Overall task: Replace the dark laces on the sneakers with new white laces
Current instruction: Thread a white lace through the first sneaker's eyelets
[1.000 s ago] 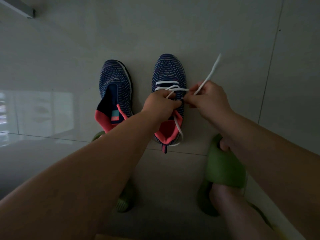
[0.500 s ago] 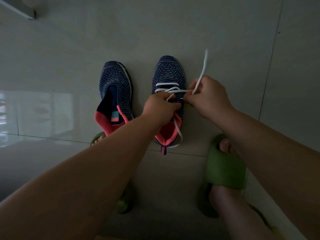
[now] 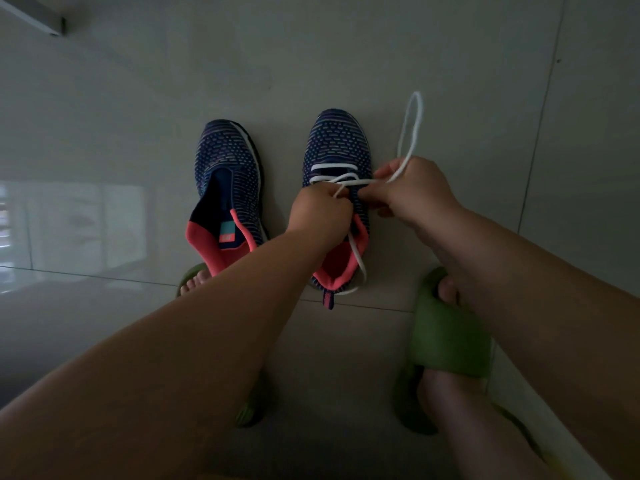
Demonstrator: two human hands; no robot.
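Observation:
Two navy knit sneakers with pink collars stand side by side on the floor, toes pointing away from me. The left sneaker (image 3: 227,174) has no lace. The right sneaker (image 3: 337,147) carries a white lace (image 3: 410,129) through its front eyelets. My left hand (image 3: 317,211) pinches one strand over the tongue. My right hand (image 3: 414,192) grips the other strand, which rises above it in a tall loop. A loose lace end trails down past the pink heel.
My feet wear green slippers: the right one (image 3: 446,336) sits near the right sneaker's heel, the left one (image 3: 188,277) peeks out behind my left forearm. The floor (image 3: 346,46) is pale glossy tile with grout lines. A metal bar (image 3: 31,15) shows top left.
The lace strand above my right hand was a single straight end pointing up; now it bends into a tall loop. Both hands stay over the right sneaker's eyelets.

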